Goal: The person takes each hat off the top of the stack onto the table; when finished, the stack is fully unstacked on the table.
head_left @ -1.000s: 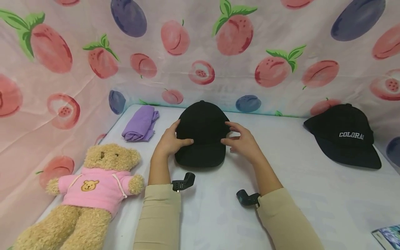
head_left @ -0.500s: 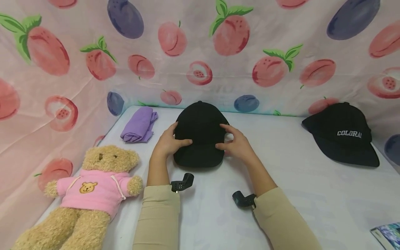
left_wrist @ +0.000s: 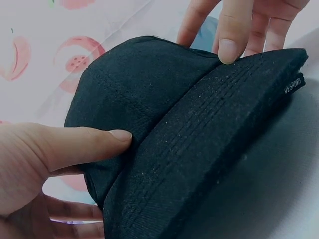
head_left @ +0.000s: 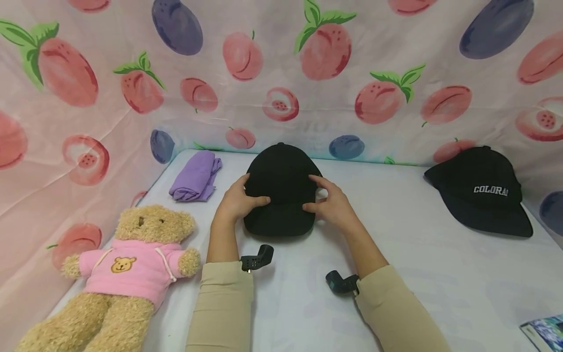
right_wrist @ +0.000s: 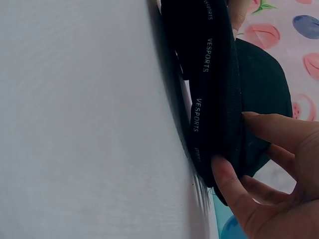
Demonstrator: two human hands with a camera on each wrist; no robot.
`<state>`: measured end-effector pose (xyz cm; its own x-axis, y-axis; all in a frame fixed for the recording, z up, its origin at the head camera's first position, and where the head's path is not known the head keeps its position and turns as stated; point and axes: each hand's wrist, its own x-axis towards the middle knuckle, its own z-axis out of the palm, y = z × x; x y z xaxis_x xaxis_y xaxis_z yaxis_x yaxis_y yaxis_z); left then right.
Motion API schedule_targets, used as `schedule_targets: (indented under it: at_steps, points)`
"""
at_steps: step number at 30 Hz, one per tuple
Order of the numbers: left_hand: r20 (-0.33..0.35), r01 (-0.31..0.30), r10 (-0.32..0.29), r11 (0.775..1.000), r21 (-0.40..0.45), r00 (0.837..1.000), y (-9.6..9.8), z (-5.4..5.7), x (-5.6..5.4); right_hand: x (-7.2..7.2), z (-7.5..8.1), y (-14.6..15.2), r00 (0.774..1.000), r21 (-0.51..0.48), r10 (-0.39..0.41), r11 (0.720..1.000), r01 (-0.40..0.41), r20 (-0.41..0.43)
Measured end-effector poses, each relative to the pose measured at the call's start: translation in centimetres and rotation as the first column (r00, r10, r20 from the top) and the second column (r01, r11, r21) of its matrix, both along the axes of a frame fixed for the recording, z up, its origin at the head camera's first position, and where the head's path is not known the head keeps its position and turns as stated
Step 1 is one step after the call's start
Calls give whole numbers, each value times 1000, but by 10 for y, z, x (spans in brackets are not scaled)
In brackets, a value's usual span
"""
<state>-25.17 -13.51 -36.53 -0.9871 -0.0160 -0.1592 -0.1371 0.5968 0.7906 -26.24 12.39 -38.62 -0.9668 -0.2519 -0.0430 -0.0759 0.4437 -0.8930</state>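
Observation:
A plain black baseball cap (head_left: 281, 190) sits at the far middle of the white table, brim toward me, between both hands. My left hand (head_left: 235, 199) grips its left side, thumb across the front near the brim seam and fingers behind the edge, as the left wrist view shows. On the opposite side my right hand (head_left: 333, 203) holds the cap with the thumb near the brim and the index finger on the crown. The right wrist view shows "VESPORTS" lettering on the cap's inner band (right_wrist: 202, 89). Most of the cap's back is hidden.
A second black cap (head_left: 484, 190) with white lettering lies at the far right. Left of the hands are a folded purple cloth (head_left: 196, 176) and a teddy bear (head_left: 127, 271) in a pink hoodie. A patterned flat item (head_left: 545, 332) shows at the right edge. Fruit-print fabric (head_left: 281, 63) hangs behind.
My right hand has moved left onto the cap's side, its thumb and index finger coming farther over it. The left hand stays at its side. The head view has shifted slightly.

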Motion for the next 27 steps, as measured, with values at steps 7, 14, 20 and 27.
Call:
schedule_targets:
  at_steps: [7, 14, 20, 27]
  points:
    - [-26, -9, 8, 999, -47, 1000, 3, 7, 2, 1, 3, 0, 1000, 1, -3, 1000, 3, -10]
    - [-42, -11, 9, 999, -53, 999, 2, 12, 4, 2, 9, 0, 1000, 7, -17, 1000, 17, -27]
    - [-43, -10, 8, 999, -48, 999, 3, 16, 5, 2, 13, 2, 999, -5, -27, 1000, 27, -21]
    - [-61, -13, 11, 999, -41, 998, 4, 20, 7, 3, 17, 5, 999, -23, -29, 999, 28, -44]
